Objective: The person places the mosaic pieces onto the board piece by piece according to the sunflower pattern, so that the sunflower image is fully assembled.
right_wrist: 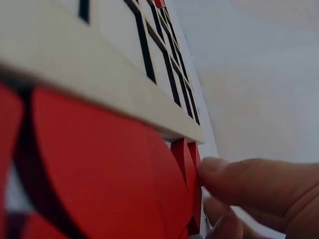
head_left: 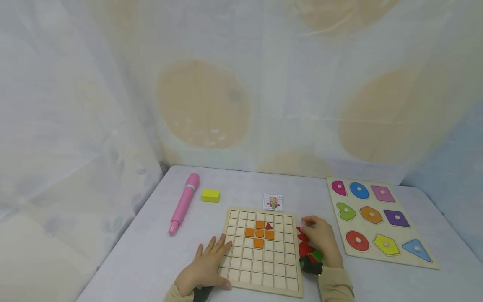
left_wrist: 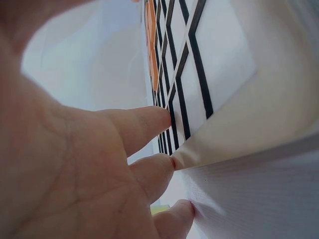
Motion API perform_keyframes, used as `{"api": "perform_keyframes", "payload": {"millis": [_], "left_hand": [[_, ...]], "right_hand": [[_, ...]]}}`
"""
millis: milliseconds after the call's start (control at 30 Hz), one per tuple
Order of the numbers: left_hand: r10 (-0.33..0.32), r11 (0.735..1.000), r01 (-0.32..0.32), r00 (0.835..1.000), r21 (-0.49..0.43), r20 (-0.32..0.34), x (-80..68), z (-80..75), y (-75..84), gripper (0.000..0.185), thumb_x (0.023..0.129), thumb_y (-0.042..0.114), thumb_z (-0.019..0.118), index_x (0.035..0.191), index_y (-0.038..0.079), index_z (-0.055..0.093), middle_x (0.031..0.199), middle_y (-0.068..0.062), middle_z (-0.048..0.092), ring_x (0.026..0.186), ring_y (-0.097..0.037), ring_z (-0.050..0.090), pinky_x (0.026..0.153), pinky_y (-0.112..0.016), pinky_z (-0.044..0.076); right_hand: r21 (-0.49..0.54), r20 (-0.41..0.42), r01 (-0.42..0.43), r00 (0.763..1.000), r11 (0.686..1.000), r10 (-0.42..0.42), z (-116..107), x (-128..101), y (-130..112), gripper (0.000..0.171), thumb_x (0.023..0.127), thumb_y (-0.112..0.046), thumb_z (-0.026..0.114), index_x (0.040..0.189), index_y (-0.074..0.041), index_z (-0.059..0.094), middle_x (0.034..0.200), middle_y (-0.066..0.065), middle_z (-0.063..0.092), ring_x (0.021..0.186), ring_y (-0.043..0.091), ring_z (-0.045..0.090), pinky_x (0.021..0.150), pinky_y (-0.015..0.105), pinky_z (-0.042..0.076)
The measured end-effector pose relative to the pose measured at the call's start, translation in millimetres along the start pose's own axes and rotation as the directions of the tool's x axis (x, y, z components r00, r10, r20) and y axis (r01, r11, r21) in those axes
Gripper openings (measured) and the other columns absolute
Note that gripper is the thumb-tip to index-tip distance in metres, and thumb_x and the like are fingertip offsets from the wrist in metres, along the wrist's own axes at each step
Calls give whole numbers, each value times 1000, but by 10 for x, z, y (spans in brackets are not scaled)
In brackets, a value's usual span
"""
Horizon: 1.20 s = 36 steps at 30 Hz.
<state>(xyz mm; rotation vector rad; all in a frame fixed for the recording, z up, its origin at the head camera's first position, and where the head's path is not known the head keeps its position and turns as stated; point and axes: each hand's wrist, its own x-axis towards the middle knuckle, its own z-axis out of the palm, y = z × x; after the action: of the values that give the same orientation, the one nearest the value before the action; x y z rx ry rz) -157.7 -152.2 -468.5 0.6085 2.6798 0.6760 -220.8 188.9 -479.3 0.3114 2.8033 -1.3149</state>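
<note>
My left hand [head_left: 205, 266] lies spread over the left edge of a wooden grid board [head_left: 247, 265], its fingertips at the rim in the left wrist view. On the board, several orange squares [head_left: 258, 243] surround an orange round piece [head_left: 259, 233], with a red triangle [head_left: 268, 226] up and right of it. My right hand [head_left: 320, 234] is beside the board's right edge, over a group of loose red pieces [head_left: 303, 247]. Its thumb tip touches the edge of a red piece [right_wrist: 195, 184] in the right wrist view; the other fingers are partly hidden behind it.
A small pattern card [head_left: 273, 202] lies behind the board. Farther left are a yellow block [head_left: 210, 196] and a pink stick-shaped toy [head_left: 183, 204]. To the right lies a knobbed shape puzzle [head_left: 364, 247]. A green piece [head_left: 317, 255] sits by my right wrist.
</note>
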Motion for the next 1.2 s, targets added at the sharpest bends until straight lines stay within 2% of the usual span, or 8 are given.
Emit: {"api": "perform_keyframes", "payload": {"millis": [100,333,533,667,933,1200], "left_hand": [[0,1000,0,1000,2,-1,1,4,-2,108,63,42,86,150,8,32,162,-20,15,146,-51,10,104,-80,5],[2,1000,-2,1000,11,-6,3,9,-10,108,63,43,86,150,9,32,162,-20,15,146,-50,11,104,-81,6],[7,1000,-7,1000,16,-3,10,29,-28,108,64,45,85,151,9,32,162,-20,15,146,-50,11,104,-80,6],[-1,1000,1,1000,17,-1,11,29,-37,108,63,46,85,151,10,32,162,-19,14,147,-50,11,105,-80,6],[-9,1000,9,1000,1,-5,7,9,-17,108,63,45,86,150,10,33,162,-19,15,147,-49,11,106,-79,6],[-8,1000,8,1000,7,-3,10,24,-26,108,63,44,85,151,10,32,162,-18,14,147,-49,11,106,-79,5]], "right_hand": [[-12,21,-8,1000,1000,9,6,-6,18,36,89,-12,65,121,4,61,121,26,60,98,31,59,75,37,59],[6,29,-37,999,999,37,14,0,29,34,88,-14,67,115,5,62,114,27,61,85,26,60,69,34,59],[-82,-81,-9,997,997,2,10,10,73,34,88,-15,64,115,5,63,112,26,62,96,33,59,85,47,53],[-91,-64,23,998,996,-28,-11,12,66,37,87,-14,66,119,4,61,117,26,61,104,37,56,92,53,48],[-83,-50,13,999,996,-17,-18,21,37,33,85,-9,65,115,3,62,109,23,63,88,28,57,75,41,53],[-132,-43,19,999,991,-25,3,19,8,34,84,-13,69,111,5,63,103,23,64,87,28,57,78,45,53]]}}
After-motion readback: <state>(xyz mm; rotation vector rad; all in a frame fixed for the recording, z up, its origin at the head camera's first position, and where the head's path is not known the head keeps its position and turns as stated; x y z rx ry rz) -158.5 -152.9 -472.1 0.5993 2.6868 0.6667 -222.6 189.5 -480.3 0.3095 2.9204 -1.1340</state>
